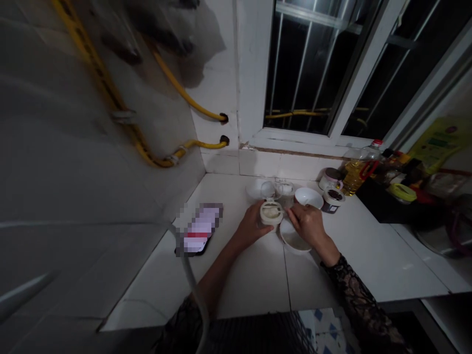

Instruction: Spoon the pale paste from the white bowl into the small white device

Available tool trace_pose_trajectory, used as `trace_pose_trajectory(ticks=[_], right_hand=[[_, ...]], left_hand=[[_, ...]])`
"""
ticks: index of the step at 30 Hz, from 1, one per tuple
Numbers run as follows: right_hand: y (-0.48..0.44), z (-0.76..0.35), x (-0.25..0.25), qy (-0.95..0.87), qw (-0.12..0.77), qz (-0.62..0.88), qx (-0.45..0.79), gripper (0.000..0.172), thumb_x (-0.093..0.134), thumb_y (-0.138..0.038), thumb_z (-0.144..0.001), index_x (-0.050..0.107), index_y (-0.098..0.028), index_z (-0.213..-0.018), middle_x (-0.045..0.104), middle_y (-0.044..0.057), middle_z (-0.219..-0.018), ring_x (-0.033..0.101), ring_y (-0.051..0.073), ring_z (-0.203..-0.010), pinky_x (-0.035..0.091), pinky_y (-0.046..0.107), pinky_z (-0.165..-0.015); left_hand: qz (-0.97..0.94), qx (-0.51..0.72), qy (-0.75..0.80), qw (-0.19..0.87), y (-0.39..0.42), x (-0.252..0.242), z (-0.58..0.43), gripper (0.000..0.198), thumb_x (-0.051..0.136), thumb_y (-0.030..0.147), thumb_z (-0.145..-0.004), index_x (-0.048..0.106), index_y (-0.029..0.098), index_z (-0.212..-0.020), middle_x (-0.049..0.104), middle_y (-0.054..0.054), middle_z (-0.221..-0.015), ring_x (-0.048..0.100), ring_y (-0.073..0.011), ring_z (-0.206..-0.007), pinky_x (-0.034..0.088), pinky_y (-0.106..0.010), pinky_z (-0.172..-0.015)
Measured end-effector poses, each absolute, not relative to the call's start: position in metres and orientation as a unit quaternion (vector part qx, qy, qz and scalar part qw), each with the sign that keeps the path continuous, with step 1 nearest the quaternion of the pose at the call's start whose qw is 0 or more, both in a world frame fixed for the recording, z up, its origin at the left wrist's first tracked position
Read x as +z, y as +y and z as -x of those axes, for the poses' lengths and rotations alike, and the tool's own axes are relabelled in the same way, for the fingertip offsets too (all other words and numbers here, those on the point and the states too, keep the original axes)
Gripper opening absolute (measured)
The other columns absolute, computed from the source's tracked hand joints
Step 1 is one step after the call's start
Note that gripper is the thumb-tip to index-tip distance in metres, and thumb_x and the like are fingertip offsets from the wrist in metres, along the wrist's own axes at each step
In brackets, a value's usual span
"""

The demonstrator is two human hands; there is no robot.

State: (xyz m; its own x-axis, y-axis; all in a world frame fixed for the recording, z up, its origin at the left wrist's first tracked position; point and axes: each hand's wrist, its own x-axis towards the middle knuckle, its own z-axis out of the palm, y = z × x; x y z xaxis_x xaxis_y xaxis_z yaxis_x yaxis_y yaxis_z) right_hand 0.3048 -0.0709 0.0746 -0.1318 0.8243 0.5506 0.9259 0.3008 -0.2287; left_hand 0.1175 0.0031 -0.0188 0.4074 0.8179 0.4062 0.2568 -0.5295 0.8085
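My left hand (251,227) is wrapped around a small white jar (271,221) with its flip lid (268,190) raised. Pale granular contents show inside, too small to name. Reaching in from the right, my right hand (309,224) is closed on a thin white spoon (275,209), whose end lies over the jar's mouth. Partly under that hand stands a white bowl (291,245) with a pale substance at its bottom. Another white bowl (309,196) sits just behind, beside a clear glass container (285,189).
A phone (202,228) lies lit on the counter at left. Back right hold two lidded jars, one of them a dark-topped jar (333,200), and an oil bottle (356,172). Several condiments sit on a black stand (379,201). A pale cable (192,285) hangs in front of my left arm.
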Motion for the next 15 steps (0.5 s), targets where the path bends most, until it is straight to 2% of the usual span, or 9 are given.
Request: trace_pose_trajectory(ticks=[3,7,12,15], right_hand=[[-0.076,-0.312,0.074,-0.739,0.311,0.591,-0.092,0.05,0.035,-0.045,-0.097,0.056,-0.019,-0.06,0.057,0.006,-0.057,0.049,0.014,-0.055,0.035,0.026,-0.06],[-0.084,-0.34,0.078,-0.685,0.321,0.653,-0.028,0.054,0.034,-0.051,-0.094,0.048,-0.019,-0.053,0.048,0.002,-0.048,0.043,0.012,-0.048,0.028,0.024,-0.051],[-0.093,-0.367,0.076,-0.667,0.199,0.717,0.036,0.046,0.039,-0.048,-0.087,0.045,-0.02,-0.051,0.047,0.002,-0.047,0.043,0.013,-0.047,0.025,0.025,-0.049],[-0.094,-0.364,0.069,-0.673,0.158,0.72,0.063,0.043,0.042,-0.044,-0.084,0.043,-0.021,-0.048,0.045,0.001,-0.045,0.04,0.013,-0.046,0.023,0.026,-0.048]], left_hand=[[-0.768,0.421,0.345,0.339,0.003,-0.019,-0.117,0.08,0.077,0.031,-0.068,0.04,0.02,-0.138,0.05,-0.014,-0.138,0.044,-0.0318,-0.133,0.033,-0.051,-0.112],[-0.766,0.419,0.345,0.344,0.003,-0.018,-0.116,0.081,0.078,0.032,-0.068,0.04,0.022,-0.139,0.049,-0.013,-0.139,0.045,-0.032,-0.132,0.035,-0.05,-0.111],[-0.767,0.413,0.353,0.341,0.003,-0.017,-0.116,0.082,0.079,0.033,-0.067,0.041,0.021,-0.138,0.051,-0.013,-0.137,0.045,-0.0333,-0.132,0.036,-0.051,-0.111],[-0.766,0.417,0.355,0.337,0.003,-0.018,-0.117,0.08,0.079,0.031,-0.066,0.042,0.02,-0.137,0.052,-0.014,-0.136,0.046,-0.0328,-0.132,0.036,-0.051,-0.111]])
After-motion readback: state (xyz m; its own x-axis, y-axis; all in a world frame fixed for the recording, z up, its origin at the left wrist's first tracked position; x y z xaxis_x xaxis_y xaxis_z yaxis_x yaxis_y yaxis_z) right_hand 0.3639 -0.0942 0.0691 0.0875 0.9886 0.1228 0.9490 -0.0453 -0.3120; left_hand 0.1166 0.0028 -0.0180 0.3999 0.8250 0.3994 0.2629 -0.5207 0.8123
